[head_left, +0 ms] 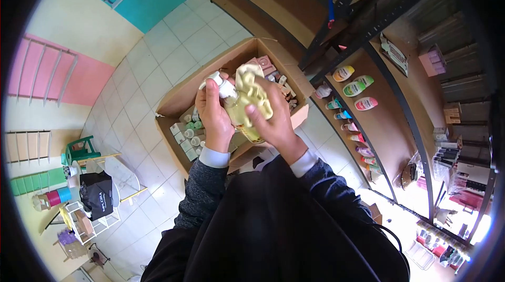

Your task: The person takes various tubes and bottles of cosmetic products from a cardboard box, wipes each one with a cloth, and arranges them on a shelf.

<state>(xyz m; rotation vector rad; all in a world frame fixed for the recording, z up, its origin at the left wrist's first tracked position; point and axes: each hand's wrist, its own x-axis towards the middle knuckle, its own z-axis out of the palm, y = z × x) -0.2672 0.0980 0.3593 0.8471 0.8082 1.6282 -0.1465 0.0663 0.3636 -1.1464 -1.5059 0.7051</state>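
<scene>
At the centre of the frame, the left hand [214,116] is gripping a pale yellow bottle [252,136] by its white plastic pump top [225,88], the fingers curling round it. The right hand [281,127] is pressing a crumpled, pale yellow cloth [255,98] against the bottle's side, its thumb lying across the folds and its other fingers bending behind them, partly hidden. The bottle is tilting above an open brown cardboard box [288,64]. Dark grey sleeves [202,190] with white cuffs are reaching up from the bottom of the frame.

Inside the box, white containers with rounded tops [194,141] are standing at the lower left, and pink cartons [264,63] are sitting near the top. Beneath it, pale square floor tiles [142,104] are spreading towards the upper left.

Right of centre, yellow [343,74], green [359,86] and pink bottles [366,104] are resting on a brown shelf with a black metal frame [389,124]. At lower left, a black bag with white lettering [97,195] is lying near a green plastic stool [81,149]. Farther off, a pink wall panel [52,72] is showing behind pale bars.
</scene>
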